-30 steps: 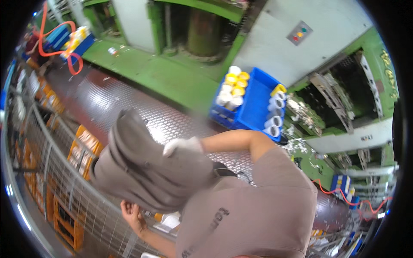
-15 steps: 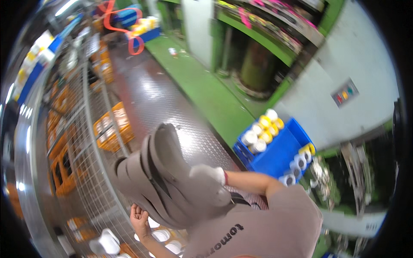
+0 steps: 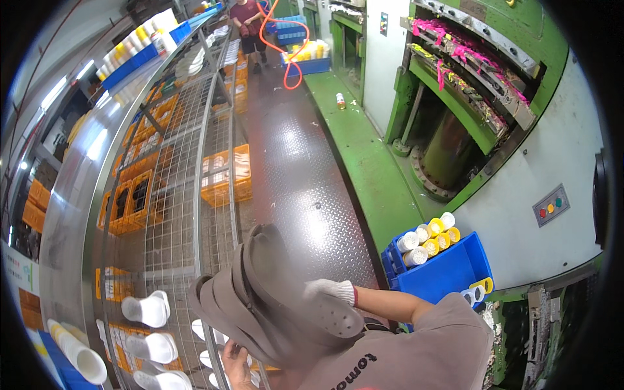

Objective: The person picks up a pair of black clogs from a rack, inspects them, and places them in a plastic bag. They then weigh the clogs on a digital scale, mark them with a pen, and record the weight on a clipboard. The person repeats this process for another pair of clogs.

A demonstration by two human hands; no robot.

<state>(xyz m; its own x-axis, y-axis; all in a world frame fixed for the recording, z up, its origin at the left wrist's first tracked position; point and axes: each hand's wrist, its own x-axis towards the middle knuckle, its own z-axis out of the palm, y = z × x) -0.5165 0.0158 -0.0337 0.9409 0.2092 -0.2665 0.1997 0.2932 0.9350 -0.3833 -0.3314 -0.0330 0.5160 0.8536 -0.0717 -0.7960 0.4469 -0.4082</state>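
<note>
A nested stack of several grey-brown foam clogs (image 3: 260, 305) leans against my chest, tilted, with its open ends facing up and left. My right hand (image 3: 330, 290), in a white knit glove with a reddish cuff, grips the far right side of the stack; the clogs hide its fingertips. Beneath the stack's lower left edge my bare left hand (image 3: 236, 365) supports it with bent fingers. White shoe forms (image 3: 159, 348) rest on the wire rack (image 3: 170, 250) to the left of that hand.
Orange crates (image 3: 226, 175) stand beneath the rack. A patterned metal walkway (image 3: 305, 175) runs ahead to a person (image 3: 246, 23). On the right are a green press (image 3: 448, 140) and a blue bin (image 3: 442, 266) holding white and yellow cylinders. An orange hose (image 3: 286, 52) hangs ahead.
My view has swung left and up, bringing more of the rack and the person ahead into the picture. Both hands keep the clog stack against my chest.
</note>
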